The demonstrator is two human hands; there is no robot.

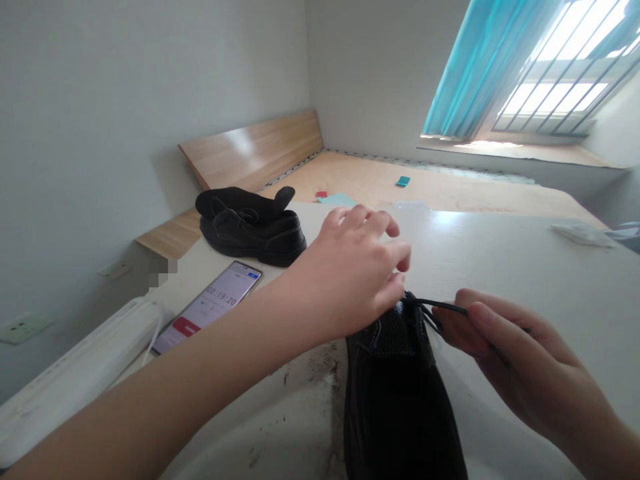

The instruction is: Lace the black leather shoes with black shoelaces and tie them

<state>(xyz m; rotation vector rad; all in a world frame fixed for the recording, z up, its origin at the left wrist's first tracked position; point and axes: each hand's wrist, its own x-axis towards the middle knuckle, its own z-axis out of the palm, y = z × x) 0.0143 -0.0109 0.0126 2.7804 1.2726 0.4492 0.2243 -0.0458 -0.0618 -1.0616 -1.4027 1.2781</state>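
A black lace-up shoe (400, 400) stands on the table in front of me, its opening toward me. My left hand (363, 270) lies over its front part, fingers bent and thumb and index finger close together by the lacing. Whatever is between those fingertips is hidden. On the right, my right hand (510, 340) pinches a thin black shoelace (435, 303) between thumb and fingers. That lace runs taut to the shoe's upper, beside my left thumb. Another strand of lace hangs down near the right fingers.
A second black shoe (250, 230) stands at the back left with a dark piece on top. Before it lies a phone (210, 307) showing a timer. The white table (500, 260) has dark stains near the shoe. A white rolled object (85, 373) lies along the left edge.
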